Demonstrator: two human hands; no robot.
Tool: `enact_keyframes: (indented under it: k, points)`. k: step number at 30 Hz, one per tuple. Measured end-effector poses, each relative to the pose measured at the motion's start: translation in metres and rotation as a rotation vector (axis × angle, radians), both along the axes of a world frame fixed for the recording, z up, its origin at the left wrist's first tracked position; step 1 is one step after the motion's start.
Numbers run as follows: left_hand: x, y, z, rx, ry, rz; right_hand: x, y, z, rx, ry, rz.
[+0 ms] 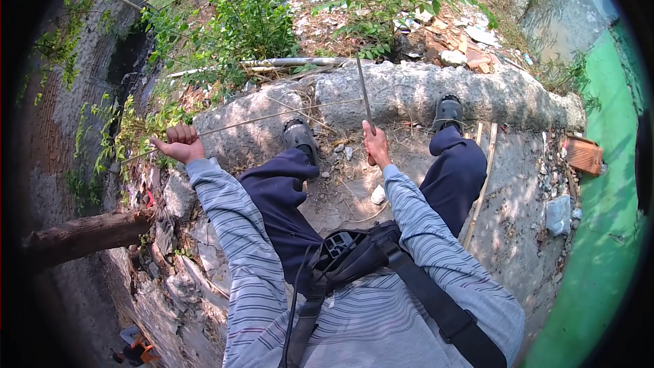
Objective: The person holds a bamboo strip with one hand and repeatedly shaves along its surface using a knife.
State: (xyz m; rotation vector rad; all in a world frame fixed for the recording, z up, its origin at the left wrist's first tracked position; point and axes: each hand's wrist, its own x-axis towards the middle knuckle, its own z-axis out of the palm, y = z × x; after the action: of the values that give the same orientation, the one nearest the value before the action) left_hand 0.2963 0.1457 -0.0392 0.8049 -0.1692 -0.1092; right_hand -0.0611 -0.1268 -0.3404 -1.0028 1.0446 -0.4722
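Observation:
My left hand [178, 144] is closed around a long, thin, pale stick [272, 116], with one end poking out past the thumb side. The stick slants up to the right, in front of my feet. Upright in my right hand [375, 146] is a knife [364, 88] with a long, narrow, dark blade. My fingers wrap its brown handle. The stick's far end meets the blade, though I cannot tell whether they touch. My two dark clogs [300, 136] rest against a rough concrete ledge [395, 88], one on each side of the knife hand.
Two pale strips [482, 184] lie on the ground beside my right leg. A brown tree trunk [88, 237] juts in at left. Farther right are an orange brick [584, 155] and a green wall [586, 232]. Leafy plants [252, 20] and rubble stand beyond the ledge. Another person [139, 351] shows at lower left.

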Motion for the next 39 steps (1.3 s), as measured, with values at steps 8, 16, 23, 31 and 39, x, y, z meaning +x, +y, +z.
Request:
enact_keyframes:
  k: [8,16,23,31,39]
  points:
    - [0.012,0.001,-0.013,0.078,-0.038,-0.030,-0.022,0.001,-0.040,0.123,0.170,0.189]
    - [0.013,0.007,-0.016,0.017,-0.004,0.006,-0.020,0.006,-0.034,0.092,0.156,0.094]
    - [0.001,-0.005,0.001,-0.036,-0.040,-0.097,-0.022,0.006,-0.030,0.167,0.073,0.069]
    - [-0.009,-0.015,0.010,-0.047,-0.086,-0.106,-0.036,0.013,-0.040,0.291,0.135,0.125]
    - [-0.018,-0.021,0.013,-0.023,-0.114,-0.097,-0.026,0.014,-0.026,0.053,0.091,-0.048]
